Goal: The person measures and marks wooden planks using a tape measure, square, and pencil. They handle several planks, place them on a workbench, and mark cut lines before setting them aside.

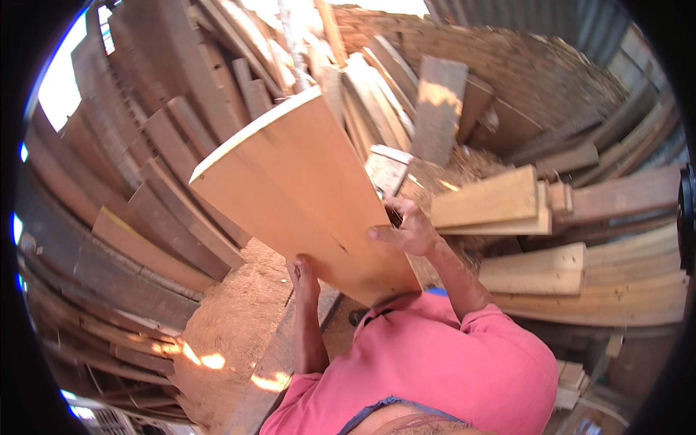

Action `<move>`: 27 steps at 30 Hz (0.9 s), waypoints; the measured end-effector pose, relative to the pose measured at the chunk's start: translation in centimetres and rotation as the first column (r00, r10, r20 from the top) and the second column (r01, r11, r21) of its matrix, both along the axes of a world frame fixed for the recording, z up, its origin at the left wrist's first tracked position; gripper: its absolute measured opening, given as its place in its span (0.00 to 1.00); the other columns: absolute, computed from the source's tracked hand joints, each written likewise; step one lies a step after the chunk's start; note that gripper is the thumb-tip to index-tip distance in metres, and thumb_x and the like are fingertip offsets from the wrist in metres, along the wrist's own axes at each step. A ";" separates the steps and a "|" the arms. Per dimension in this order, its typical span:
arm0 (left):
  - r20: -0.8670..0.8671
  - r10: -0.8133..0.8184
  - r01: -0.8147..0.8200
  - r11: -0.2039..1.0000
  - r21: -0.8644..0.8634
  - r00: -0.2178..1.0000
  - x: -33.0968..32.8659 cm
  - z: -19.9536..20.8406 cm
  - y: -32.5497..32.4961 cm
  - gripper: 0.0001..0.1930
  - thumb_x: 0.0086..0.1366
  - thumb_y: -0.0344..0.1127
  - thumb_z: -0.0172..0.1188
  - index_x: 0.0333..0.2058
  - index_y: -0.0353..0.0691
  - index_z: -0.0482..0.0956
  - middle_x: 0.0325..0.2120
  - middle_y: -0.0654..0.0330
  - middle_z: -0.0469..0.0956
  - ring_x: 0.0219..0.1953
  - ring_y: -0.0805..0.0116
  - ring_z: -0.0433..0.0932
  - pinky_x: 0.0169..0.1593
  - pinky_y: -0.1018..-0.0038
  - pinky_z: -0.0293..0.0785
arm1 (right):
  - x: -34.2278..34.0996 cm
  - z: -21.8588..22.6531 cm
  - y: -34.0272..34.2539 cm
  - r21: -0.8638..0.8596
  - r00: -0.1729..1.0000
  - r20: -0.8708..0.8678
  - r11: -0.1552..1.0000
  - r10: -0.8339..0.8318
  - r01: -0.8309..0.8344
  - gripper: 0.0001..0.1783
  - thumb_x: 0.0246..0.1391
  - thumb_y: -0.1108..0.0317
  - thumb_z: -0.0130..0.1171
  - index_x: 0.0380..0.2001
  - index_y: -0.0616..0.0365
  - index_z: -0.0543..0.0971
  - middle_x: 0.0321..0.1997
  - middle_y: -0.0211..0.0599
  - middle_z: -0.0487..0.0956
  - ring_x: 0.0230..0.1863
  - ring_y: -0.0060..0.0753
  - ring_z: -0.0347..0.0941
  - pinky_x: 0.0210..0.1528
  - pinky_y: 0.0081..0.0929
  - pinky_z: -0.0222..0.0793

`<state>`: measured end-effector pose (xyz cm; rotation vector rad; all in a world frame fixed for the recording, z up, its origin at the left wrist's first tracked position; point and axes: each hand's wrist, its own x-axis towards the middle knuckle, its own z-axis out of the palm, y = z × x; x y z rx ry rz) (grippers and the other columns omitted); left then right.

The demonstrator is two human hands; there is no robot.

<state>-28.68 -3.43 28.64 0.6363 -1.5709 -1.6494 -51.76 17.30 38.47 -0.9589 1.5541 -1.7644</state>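
Observation:
A wide, smooth wooden board (297,192) slants up in front of me, its near end against my pink shirt. My left hand (304,279) grips its left edge low down, thumb on the upper face and fingers hidden beneath. On the right edge my right hand (408,228) holds the board with the thumb laid over the face; its other fingers curl round the side, partly out of sight. A small dark knot shows in the board's face between the hands.
Several dark planks (152,210) lean along the left. Pale boards (486,199) are stacked at the right, with more planks (533,268) nearer me. Sawdust (225,319) covers the ground at lower left beside a long beam (264,377). A brick wall (493,54) stands behind.

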 end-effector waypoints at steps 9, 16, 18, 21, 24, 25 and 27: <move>0.068 -0.493 0.493 0.870 0.023 0.867 -11.8 -7.8 4.8 0.28 0.74 0.59 0.61 0.55 0.39 0.72 0.47 0.64 0.75 0.49 0.73 0.72 0.55 0.68 0.69 | -3.0 -3.8 13.4 0.256 0.873 -0.221 0.838 -0.435 0.482 0.32 0.41 0.54 0.83 0.46 0.63 0.85 0.42 0.48 0.87 0.43 0.39 0.85 0.49 0.36 0.78; 0.292 -0.843 0.877 0.480 0.032 0.451 -21.3 -10.8 8.1 0.20 0.71 0.48 0.69 0.49 0.38 0.76 0.36 0.68 0.76 0.37 0.75 0.71 0.43 0.72 0.69 | 1.5 -11.3 20.2 0.418 0.621 -0.177 0.513 -0.763 0.750 0.30 0.42 0.58 0.82 0.47 0.62 0.86 0.44 0.49 0.87 0.47 0.44 0.85 0.52 0.38 0.78; 0.232 -0.906 0.922 0.380 0.075 0.354 -23.8 -10.5 10.8 0.19 0.69 0.44 0.72 0.47 0.37 0.77 0.34 0.68 0.78 0.36 0.74 0.73 0.42 0.72 0.71 | 3.6 -12.6 21.5 0.432 0.537 -0.098 0.450 -0.838 0.781 0.28 0.44 0.61 0.81 0.49 0.61 0.86 0.46 0.48 0.88 0.49 0.41 0.85 0.53 0.37 0.78; 0.210 -0.964 0.980 0.181 0.084 0.160 -27.7 -9.8 13.6 0.19 0.67 0.39 0.74 0.48 0.36 0.78 0.36 0.65 0.82 0.38 0.72 0.79 0.44 0.71 0.76 | 6.4 -14.7 22.3 0.463 0.423 -0.066 0.348 -0.904 0.815 0.27 0.47 0.65 0.80 0.51 0.61 0.85 0.49 0.45 0.88 0.51 0.37 0.85 0.55 0.37 0.78; 0.258 -0.961 0.995 -0.086 0.048 -0.095 -30.2 -9.6 15.8 0.20 0.63 0.36 0.77 0.49 0.33 0.82 0.43 0.58 0.86 0.48 0.69 0.82 0.53 0.66 0.79 | 8.8 -17.1 22.7 0.470 0.281 -0.044 0.228 -0.959 0.852 0.26 0.48 0.66 0.80 0.51 0.62 0.85 0.49 0.46 0.88 0.52 0.36 0.84 0.56 0.36 0.78; 0.280 -0.952 0.992 -0.107 0.063 -0.120 -30.5 -9.6 16.5 0.20 0.63 0.36 0.77 0.48 0.33 0.83 0.44 0.58 0.86 0.48 0.69 0.82 0.53 0.66 0.79 | 9.4 -17.8 22.9 0.483 0.239 -0.015 0.203 -0.971 0.852 0.26 0.48 0.66 0.80 0.50 0.62 0.86 0.48 0.46 0.88 0.52 0.36 0.85 0.56 0.36 0.78; 0.276 -0.950 0.989 -0.138 0.055 -0.148 -30.3 -9.6 18.7 0.19 0.62 0.36 0.78 0.47 0.34 0.84 0.44 0.59 0.86 0.48 0.69 0.82 0.53 0.66 0.79 | 10.8 -19.1 23.7 0.515 0.187 -0.053 0.134 -0.981 0.846 0.25 0.48 0.66 0.80 0.50 0.62 0.86 0.47 0.46 0.89 0.51 0.35 0.85 0.56 0.36 0.78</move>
